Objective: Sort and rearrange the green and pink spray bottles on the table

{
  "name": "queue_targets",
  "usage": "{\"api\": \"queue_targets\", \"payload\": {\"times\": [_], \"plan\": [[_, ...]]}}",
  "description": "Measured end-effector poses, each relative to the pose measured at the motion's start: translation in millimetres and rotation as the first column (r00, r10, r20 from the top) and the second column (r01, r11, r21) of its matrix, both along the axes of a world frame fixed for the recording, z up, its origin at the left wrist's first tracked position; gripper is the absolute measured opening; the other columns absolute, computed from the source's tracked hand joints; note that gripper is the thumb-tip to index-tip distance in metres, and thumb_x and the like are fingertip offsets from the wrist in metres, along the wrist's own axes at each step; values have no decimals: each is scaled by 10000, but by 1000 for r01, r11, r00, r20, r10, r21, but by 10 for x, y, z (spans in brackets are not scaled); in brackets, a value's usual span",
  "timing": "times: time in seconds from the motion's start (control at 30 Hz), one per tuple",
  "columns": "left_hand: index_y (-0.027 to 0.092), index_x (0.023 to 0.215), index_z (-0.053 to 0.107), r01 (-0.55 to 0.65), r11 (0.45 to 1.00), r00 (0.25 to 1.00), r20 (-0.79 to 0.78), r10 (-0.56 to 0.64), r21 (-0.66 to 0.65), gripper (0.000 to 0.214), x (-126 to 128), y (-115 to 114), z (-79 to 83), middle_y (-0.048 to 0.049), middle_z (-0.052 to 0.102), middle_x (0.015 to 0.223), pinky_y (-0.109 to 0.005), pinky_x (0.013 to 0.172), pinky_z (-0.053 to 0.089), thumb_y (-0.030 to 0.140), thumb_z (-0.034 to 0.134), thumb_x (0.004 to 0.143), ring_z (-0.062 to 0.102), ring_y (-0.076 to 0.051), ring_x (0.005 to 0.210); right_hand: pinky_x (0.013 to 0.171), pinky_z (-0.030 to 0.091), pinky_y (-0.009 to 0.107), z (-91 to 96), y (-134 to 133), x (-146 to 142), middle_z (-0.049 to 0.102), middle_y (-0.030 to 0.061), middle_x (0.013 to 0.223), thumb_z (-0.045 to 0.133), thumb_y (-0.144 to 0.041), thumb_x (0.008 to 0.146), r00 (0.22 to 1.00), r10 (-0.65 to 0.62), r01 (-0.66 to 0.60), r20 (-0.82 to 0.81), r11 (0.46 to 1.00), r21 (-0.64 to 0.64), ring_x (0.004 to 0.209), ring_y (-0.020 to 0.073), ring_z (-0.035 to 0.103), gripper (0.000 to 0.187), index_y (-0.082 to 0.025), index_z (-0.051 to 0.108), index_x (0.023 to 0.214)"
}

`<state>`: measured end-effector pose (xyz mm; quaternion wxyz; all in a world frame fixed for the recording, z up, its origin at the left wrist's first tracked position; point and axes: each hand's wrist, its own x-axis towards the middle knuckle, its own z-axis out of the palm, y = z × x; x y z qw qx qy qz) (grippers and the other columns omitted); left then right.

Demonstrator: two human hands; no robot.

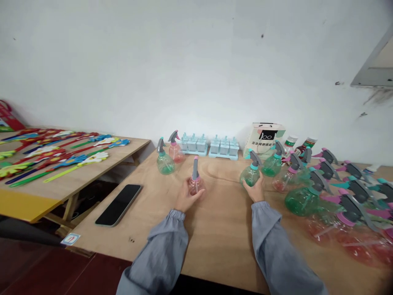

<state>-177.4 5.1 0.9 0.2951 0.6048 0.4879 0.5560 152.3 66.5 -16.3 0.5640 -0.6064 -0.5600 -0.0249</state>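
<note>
Gripping pink spray bottle (196,185) on worktop (221,229), left hand (186,197) curled part-closed round its body; right hand (257,189) likewise round green spray bottle (249,176), hands well apart. Both bottles upright, long axes roughly vertical; pink's head end-on to camera, facing unclear, green's crosswise, left to right.

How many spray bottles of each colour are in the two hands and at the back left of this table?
Green spray bottles: 2, one in the right hand
Pink spray bottles: 2, one in the left hand
Total: 4
</note>
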Motion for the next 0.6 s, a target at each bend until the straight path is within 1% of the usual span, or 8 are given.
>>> {"api": "queue_targets", "payload": {"times": [0.1, 0.2, 0.3, 0.4, 0.5, 0.6], "plan": [[202, 1247, 451, 2, 1000, 1000, -3, -2, -5, 716, 14, -13, 17, -125, 631, 1202, -503, 1062, 438, 436, 811, 674, 609, -285, 1182, 1048, 367, 552, 25, 23, 30, 462, 281, 1364, 619, -732, 663, 999, -47, 44, -27, 995, -89, 1285, 381, 445, 1030, -72, 321, 1396], [199, 1257, 441, 2, 1000, 1000, -11, -2, -11, 723, 23, -28, 29, -122, 636, 1190, -511, 1051, 447, 449, 800, 682, 615, -286, 1174, 1053, 347, 547, 111, 110, 35, 486, 295, 1343, 634, -748, 646, 988, -142, 131, -52, 975, -178, 1290, 406, 436, 1045, -47, 364, 1372], [211, 1258, 438, 4, 1000, 1000, -29, -4, -17, 707, 26, -38, 33, -120, 640, 1189, -507, 1038, 463, 450, 790, 694, 623, -287, 1164, 1045, 339, 553, 210, 249, 22, 495, 295, 1344, 655, -743, 638, 968, -238, 213, -79, 947, -242, 1284, 423, 439, 1037, -59, 387, 1369], [209, 1252, 445, -16, 999, 999, -31, 15, -31, 691, 32, -49, 35, -125, 647, 1180, -513, 1022, 480, 444, 787, 699, 632, -291, 1148, 1038, 332, 567, 286, 397, 4, 498, 293, 1346, 657, -744, 643, 942, -320, 276, -99, 910, -311, 1272, 436, 452, 1043, -75, 372, 1392], [215, 1262, 443, -7, 999, 1000, -25, 6, -36, 682, 45, -65, 40, -116, 651, 1177, -508, 1026, 486, 424, 782, 709, 636, -284, 1145, 1048, 312, 570, 330, 517, -12, 507, 295, 1336, 678, -719, 647, 932, -350, 296, -88, 881, -370, 1271, 439, 454, 1043, -71, 360, 1399], [242, 1259, 444, 4, 999, 1000, -19, -5, -36, 666, 61, -78, 42, -96, 650, 1187, -494, 1041, 486, 400, 782, 708, 630, -275, 1159, 1053, 298, 580, 358, 592, -21, 509, 301, 1334, 691, -708, 645, 926, -367, 304, -90, 865, -398, 1271, 438, 456, 1034, -77, 355, 1392]]}}
